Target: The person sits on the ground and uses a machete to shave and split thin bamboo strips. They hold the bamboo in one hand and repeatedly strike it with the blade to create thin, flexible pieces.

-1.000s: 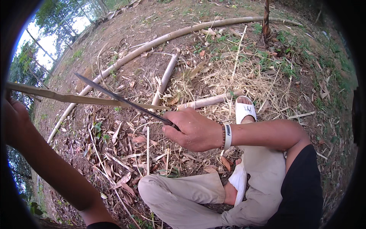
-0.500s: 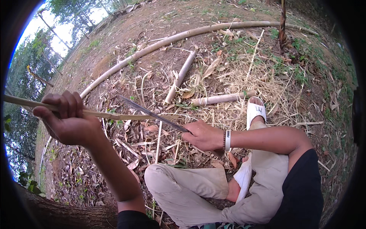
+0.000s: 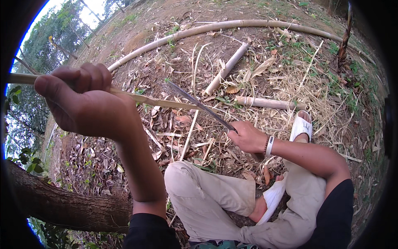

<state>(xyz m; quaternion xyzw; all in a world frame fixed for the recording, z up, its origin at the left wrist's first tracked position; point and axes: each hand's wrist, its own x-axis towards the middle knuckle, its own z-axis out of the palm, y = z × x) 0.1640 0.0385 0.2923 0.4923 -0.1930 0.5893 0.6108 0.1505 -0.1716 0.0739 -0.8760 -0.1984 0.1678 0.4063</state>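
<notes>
My left hand (image 3: 89, 101), raised at the left, is closed round a long split bamboo strip (image 3: 161, 102). That strip slopes from the left edge down toward the middle. A long dark-bladed knife (image 3: 192, 99) is in my right hand (image 3: 248, 137), its handle mostly hidden by the fingers. The blade points up and left and crosses the strip near its right end; whether the two touch I cannot tell. Beyond the knife lie two short bamboo lengths, one slanted (image 3: 227, 68) and one nearly level (image 3: 265, 103).
A long bamboo pole (image 3: 199, 30) curves across the far ground. Pale shavings (image 3: 315, 97) and dry leaves cover the ground. At lower left is a thick trunk (image 3: 70, 205). My bent knee (image 3: 180, 178) and white sandal (image 3: 301, 126) are close to the right arm.
The view has shifted, so the ground things appear farther right. My left hand looks larger and nearer. The knife still crosses the strip, and both hands keep their holds.
</notes>
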